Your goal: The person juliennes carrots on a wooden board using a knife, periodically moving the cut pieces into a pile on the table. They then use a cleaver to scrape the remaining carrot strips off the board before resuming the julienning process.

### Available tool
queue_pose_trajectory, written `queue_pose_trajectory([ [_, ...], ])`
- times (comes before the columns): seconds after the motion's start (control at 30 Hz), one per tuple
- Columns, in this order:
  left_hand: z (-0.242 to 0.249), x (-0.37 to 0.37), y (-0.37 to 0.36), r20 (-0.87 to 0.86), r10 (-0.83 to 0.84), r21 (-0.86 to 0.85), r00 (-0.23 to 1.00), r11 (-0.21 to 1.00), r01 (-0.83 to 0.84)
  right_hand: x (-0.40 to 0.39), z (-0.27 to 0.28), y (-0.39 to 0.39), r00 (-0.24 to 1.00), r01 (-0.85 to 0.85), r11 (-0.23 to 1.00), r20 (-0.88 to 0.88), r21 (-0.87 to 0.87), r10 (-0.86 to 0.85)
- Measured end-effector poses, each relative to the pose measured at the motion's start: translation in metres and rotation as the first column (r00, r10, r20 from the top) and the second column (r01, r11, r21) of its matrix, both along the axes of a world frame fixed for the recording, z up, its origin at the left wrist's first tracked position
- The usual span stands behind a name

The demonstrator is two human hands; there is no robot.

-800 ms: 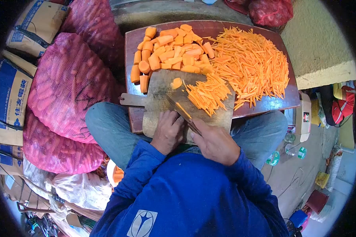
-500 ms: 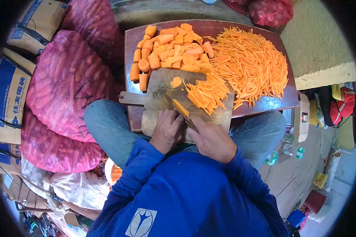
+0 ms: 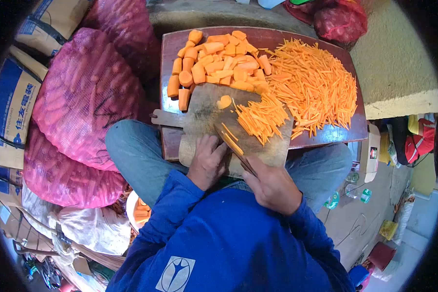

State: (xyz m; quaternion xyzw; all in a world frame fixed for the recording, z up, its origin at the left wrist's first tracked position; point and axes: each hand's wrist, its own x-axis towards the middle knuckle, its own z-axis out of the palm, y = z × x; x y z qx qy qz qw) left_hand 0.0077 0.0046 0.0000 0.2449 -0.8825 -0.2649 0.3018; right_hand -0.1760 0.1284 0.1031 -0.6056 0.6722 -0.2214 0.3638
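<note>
My right hand (image 3: 273, 187) grips a knife (image 3: 237, 150) by its handle, with the blade slanting up and left over the wooden cutting board (image 3: 202, 104). A few carrot sticks lie along the blade. Close to the blade's left side, my left hand (image 3: 208, 163) has its fingers curled down on the board; whatever is under them is hidden. A small heap of carrot strips (image 3: 263, 119) lies on the board's right half, and a carrot slice (image 3: 224, 101) rests near its far edge.
Behind the board, peeled carrot chunks (image 3: 211, 61) and a big pile of carrot strips (image 3: 314, 87) cover the table (image 3: 362, 127). Pink mesh sacks (image 3: 85, 102) and cartons (image 3: 12, 112) stand at left, beside a white bucket (image 3: 133, 207). Bottles (image 3: 357, 193) lie on the floor at right.
My right hand has shifted slightly right and down with the knife, and the blade is a little farther from my left hand. The whole view has also shifted slightly.
</note>
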Motion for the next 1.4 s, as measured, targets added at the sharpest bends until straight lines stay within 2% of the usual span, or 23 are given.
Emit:
queue_pose_trajectory([
  [0.17,0.006,0.0,0.001,-0.018,0.0,-0.003,1.0,1.0,0.0,0.008,-0.013,-0.015,0.996,0.002,1.0,-0.088,-0.006,-0.002],
  [0.4,0.0,0.0,0.005,-0.061,0.038,-0.036,0.997,0.999,-0.04,0.002,-0.001,0.002,1.0,-0.026,0.999,-0.015,0.032,0.026],
  [0.5,0.003,0.001,0.005,0.01,0.014,-0.05,1.0,0.999,-0.014,0.009,-0.013,-0.008,0.999,0.03,0.999,-0.026,-0.044,-0.031],
  [0.57,-0.001,0.002,0.004,0.0,0.014,-0.038,1.0,0.999,-0.014,0.009,-0.013,-0.021,0.999,0.017,0.999,-0.032,0.045,-0.015],
  [0.7,-0.005,0.003,0.005,0.026,0.042,-0.075,0.999,0.996,-0.04,0.006,-0.009,0.002,1.0,0.002,1.0,0.003,-0.021,-0.002],
  [0.77,0.003,0.003,0.004,0.025,0.008,-0.078,1.0,0.997,-0.006,0.009,-0.015,0.008,1.0,0.013,0.992,-0.012,-0.125,-0.015],
  [0.87,-0.001,0.002,0.004,0.019,0.006,-0.069,1.0,0.998,-0.005,0.01,-0.022,-0.013,1.0,0.014,0.997,-0.014,-0.069,-0.015],
  [0.97,-0.004,0.003,0.003,0.016,0.008,-0.089,1.0,0.996,-0.007,0.007,-0.011,-0.01,0.999,0.031,0.999,0.029,-0.015,-0.03],
  [1.1,-0.004,0.003,0.005,0.019,-0.007,-0.048,1.0,0.999,0.008,0.008,-0.01,-0.003,1.0,0.021,0.998,-0.001,0.062,-0.021],
  [1.2,-0.003,0.002,0.005,0.01,0.014,-0.073,1.0,0.997,-0.013,0.012,-0.017,-0.016,0.999,0.033,0.999,-0.031,-0.025,-0.034],
  [1.4,-0.006,0.004,0.004,-0.012,0.014,-0.044,1.0,0.999,-0.015,0.01,0.0,-0.005,0.999,0.016,0.999,0.049,0.032,-0.017],
])
